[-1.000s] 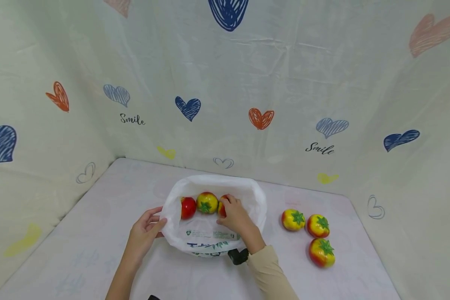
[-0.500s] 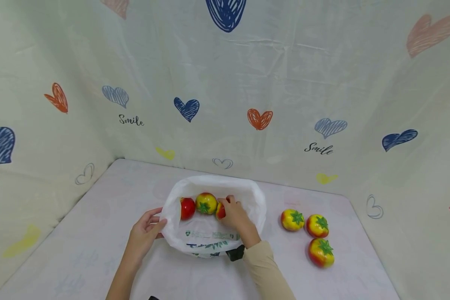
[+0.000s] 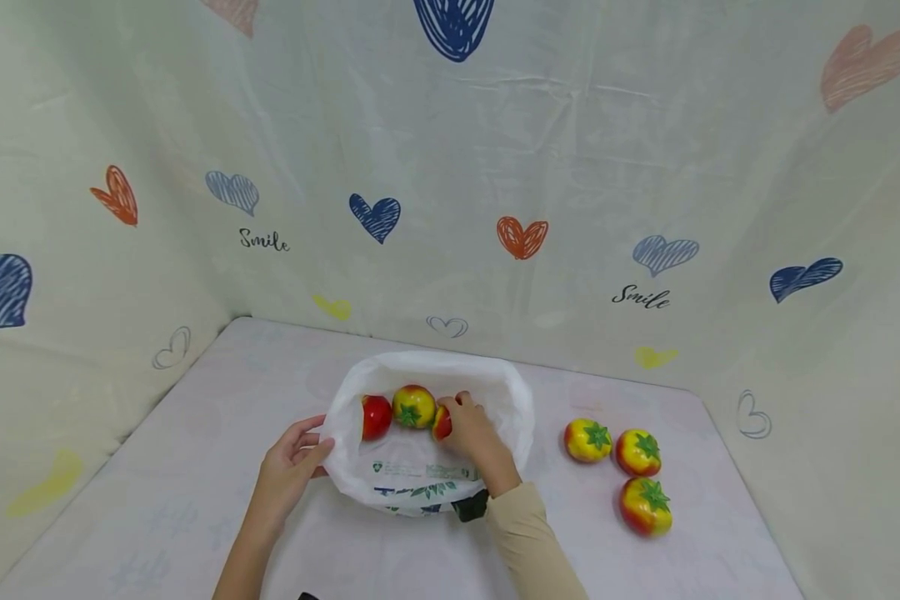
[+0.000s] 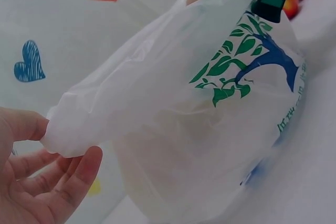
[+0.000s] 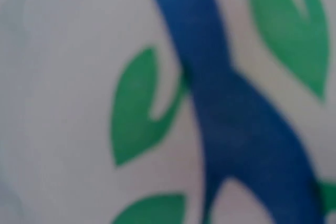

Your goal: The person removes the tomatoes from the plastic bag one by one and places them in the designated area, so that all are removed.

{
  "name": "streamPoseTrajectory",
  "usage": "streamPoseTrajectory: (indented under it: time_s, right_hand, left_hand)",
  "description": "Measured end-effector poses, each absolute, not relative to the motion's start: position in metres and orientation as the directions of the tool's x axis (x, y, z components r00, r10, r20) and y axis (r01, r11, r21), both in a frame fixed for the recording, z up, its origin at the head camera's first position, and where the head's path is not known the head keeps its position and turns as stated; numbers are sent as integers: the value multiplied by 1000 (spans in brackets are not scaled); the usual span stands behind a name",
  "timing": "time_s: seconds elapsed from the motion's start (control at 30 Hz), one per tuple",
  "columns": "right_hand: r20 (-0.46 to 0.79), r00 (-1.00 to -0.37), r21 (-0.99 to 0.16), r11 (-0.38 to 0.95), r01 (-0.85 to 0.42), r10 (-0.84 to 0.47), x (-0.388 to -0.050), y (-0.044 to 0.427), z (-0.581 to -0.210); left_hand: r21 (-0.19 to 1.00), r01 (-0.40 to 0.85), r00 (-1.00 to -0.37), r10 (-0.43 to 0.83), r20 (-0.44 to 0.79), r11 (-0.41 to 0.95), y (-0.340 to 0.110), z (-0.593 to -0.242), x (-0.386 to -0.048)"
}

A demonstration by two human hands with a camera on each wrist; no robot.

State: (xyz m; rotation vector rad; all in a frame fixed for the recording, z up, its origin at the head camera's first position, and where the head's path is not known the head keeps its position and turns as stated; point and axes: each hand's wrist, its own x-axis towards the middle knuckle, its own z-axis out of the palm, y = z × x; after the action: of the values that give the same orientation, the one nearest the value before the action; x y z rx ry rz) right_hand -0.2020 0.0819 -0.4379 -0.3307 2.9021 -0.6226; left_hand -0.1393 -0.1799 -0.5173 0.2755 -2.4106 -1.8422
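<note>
A white plastic bag (image 3: 420,360) with a green and blue leaf print stands mouth-up on the table. My left hand (image 3: 291,465) pinches its left rim between thumb and fingers, plainly seen in the left wrist view. Inside lie a red artificial persimmon (image 3: 376,417) and a yellow-red one (image 3: 414,407). My right hand (image 3: 471,433) reaches into the bag, fingers curled round another red-yellow persimmon (image 3: 442,422) beside them; it is partly hidden by the hand. Only the bag's print (image 5: 210,103) fills the right wrist view.
Several artificial persimmons sit right of the bag: one yellow (image 3: 588,440), two redder ones (image 3: 638,452) near it. A dark wrist camera (image 3: 470,506) hangs beneath the right wrist, by the bag's front. A heart-printed curtain (image 3: 450,167) rises behind the table (image 3: 225,400).
My right hand has shifted very slightly inside the bag, and its forearm a little to the left. The left hand keeps its grip on the rim.
</note>
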Motion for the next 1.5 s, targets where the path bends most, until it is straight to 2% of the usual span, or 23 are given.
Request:
streamPoseTrajectory:
  time_s: [0.1, 0.13, 0.4, 0.63, 0.73, 0.87, 0.97, 1.1, 1.27, 1.5]
  right_hand:
    - [-103, -964, -419, 890, -180, -244, -201, 82, -437]
    - [-103, -965, -416, 891, -180, -243, -200, 82, -437]
    - [-117, -966, -410, 897, -164, -230, -195, 81, -435]
    - [-152, -962, -428, 892, -141, -225, -190, 82, -431]
    - [-161, -962, -433, 891, -134, -223, -187, 82, -430]
    - [-161, -961, -424, 895, -139, -226, -182, 82, -430]
    - [-150, -960, -412, 898, -155, -235, -177, 81, -430]
    - [-123, -961, -416, 892, -176, -247, -173, 81, -430]
    - [-92, -962, -468, 864, -187, -258, -168, 82, -424]
    - [-26, -957, -575, 787, -223, -290, -155, 86, -405]
  left_hand:
    - [961, -99, -977, -208, -45, 260, -181, -522, -141]
    - [973, -64, -984, -179, -24, 222, -180, -515, -137]
    - [952, -141, -966, -247, -72, 273, -181, -531, -146]
    - [964, -63, -978, -208, -8, 259, -180, -518, -140]
    - [947, -116, -969, -242, -43, 298, -181, -526, -143]
    - [947, -127, -968, -244, -54, 295, -181, -527, -143]
    - [952, -142, -971, -225, -81, 272, -173, -494, -131]
    - [950, -125, -975, -211, -65, 285, -171, -484, -126]
    - [947, -129, -968, -245, -56, 294, -183, -535, -146]
    - [950, -147, -966, -247, -77, 277, -183, -536, -147]
